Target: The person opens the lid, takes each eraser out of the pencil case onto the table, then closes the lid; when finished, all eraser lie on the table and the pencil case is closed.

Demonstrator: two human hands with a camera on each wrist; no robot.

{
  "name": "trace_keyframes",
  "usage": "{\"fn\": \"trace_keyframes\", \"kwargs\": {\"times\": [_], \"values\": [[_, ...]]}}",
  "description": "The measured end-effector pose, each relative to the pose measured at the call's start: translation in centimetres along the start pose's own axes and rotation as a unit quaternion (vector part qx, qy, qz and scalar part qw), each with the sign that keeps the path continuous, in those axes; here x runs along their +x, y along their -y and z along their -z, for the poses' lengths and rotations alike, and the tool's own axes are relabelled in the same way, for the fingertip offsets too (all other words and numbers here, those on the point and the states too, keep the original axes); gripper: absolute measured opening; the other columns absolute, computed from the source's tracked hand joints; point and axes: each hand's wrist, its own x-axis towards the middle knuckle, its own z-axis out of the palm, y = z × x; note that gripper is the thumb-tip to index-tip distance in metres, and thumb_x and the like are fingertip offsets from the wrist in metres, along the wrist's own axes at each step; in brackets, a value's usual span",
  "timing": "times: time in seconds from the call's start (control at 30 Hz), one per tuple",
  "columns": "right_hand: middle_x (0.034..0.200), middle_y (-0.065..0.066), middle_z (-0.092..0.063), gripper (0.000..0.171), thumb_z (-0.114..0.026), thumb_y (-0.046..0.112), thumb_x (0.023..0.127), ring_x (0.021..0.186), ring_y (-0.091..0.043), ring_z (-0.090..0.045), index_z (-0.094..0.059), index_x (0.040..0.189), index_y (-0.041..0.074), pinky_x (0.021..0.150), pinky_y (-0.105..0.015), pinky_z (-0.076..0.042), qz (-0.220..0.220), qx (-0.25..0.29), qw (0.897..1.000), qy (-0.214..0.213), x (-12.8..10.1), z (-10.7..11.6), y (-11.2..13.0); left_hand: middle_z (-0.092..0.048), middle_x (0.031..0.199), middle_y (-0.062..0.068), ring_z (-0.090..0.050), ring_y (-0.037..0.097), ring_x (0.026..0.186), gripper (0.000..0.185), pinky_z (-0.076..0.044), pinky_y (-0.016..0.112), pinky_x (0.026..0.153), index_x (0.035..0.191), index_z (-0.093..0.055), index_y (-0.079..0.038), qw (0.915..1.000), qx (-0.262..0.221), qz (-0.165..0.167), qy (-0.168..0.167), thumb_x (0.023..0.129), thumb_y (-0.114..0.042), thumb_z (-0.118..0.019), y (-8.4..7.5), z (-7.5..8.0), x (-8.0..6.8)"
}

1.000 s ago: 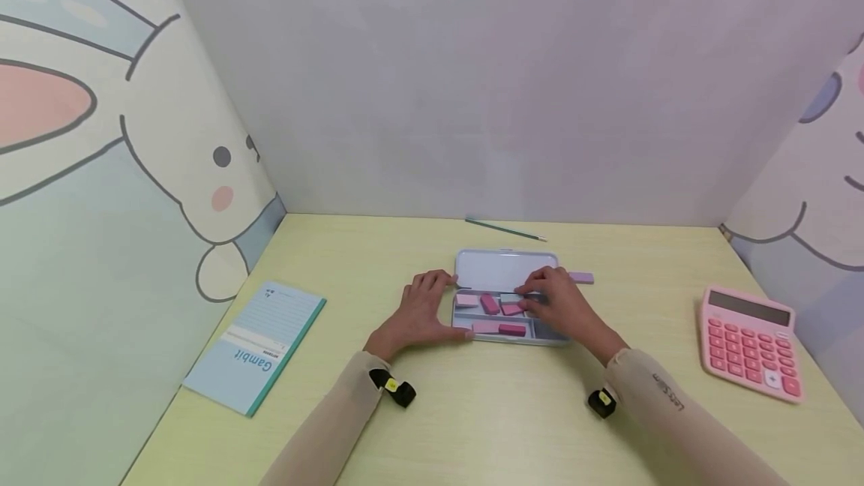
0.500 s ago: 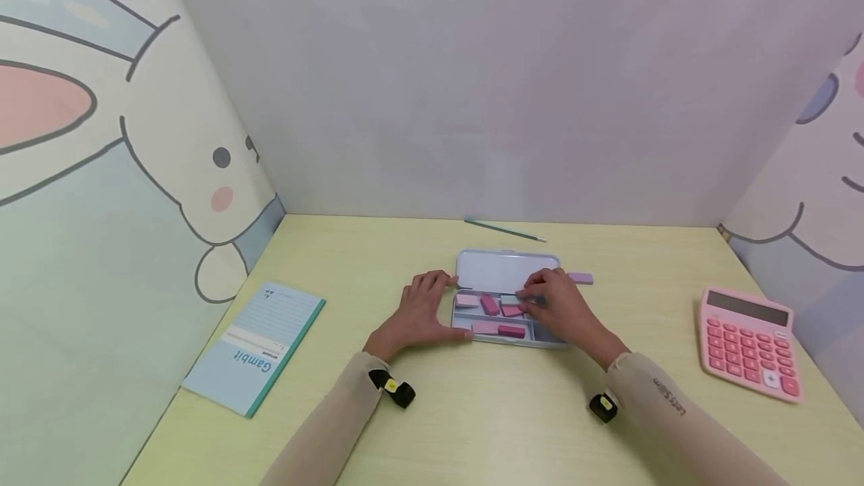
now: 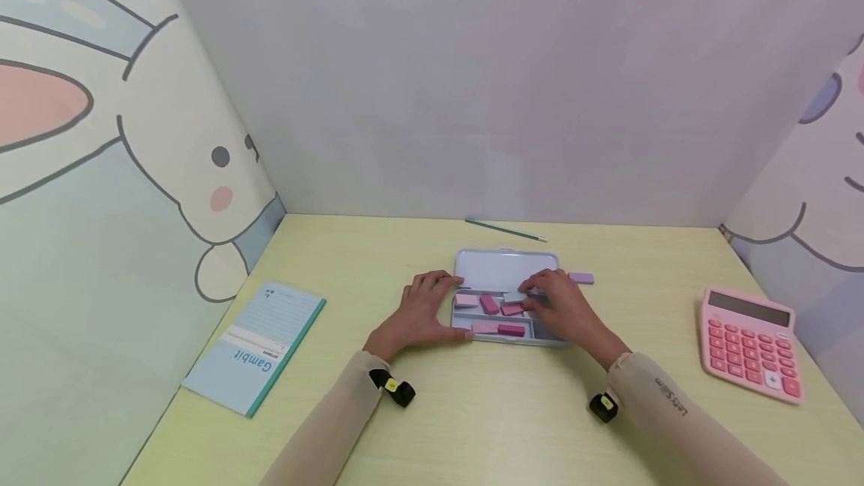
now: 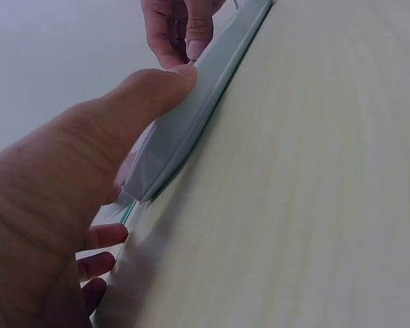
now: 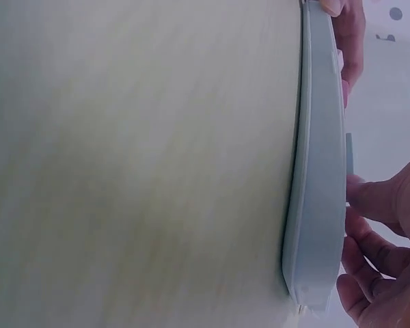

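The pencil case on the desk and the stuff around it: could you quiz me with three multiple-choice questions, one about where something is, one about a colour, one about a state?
1. Where does the calculator lie?
A. at the desk's right edge
B. on the notebook
C. inside the case

2. What colour is the notebook cover?
A. red
B. light blue
C. black

3. How is the pencil case?
A. shut
B. upside down
C. open, lid laid back

Answers: 1 A, it sits far right, apart from the case. 2 B, its cover is pale blue with a teal edge. 3 C, the erasers inside show, while the left hand steadies its end and the right hand reaches in.
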Motion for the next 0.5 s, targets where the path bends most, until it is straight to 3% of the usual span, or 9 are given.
{"fn": "trace_keyframes", "kwargs": {"times": [0.3,0.5], "values": [[0.116,-0.017,-0.079,0.020,-0.074,0.001,0.098,0.108,-0.036,-0.067,-0.077,0.117,0.001,0.098,-0.058,-0.055,-0.040,0.018,0.999,-0.018,-0.4,1.7,-1.0,-0.037,0.168,0.005,-0.032,0.033,0.156,0.101,-0.032,0.060,0.120,0.163,-0.040,-0.035,0.9991,0.042,-0.006,-0.009,0.079,-0.082,-0.071,0.2,0.2,-0.1],[0.116,-0.020,-0.077,0.020,-0.073,0.000,0.098,0.112,-0.040,-0.068,-0.076,0.118,0.000,0.100,-0.061,-0.055,-0.061,0.014,0.998,-0.029,-0.9,3.4,-2.6,-0.035,0.169,0.006,-0.029,0.034,0.158,0.101,-0.029,0.061,0.122,0.163,-0.038,-0.036,0.9993,0.037,-0.007,-0.005,0.079,-0.080,-0.072,0.2,0.2,-0.1]]}}
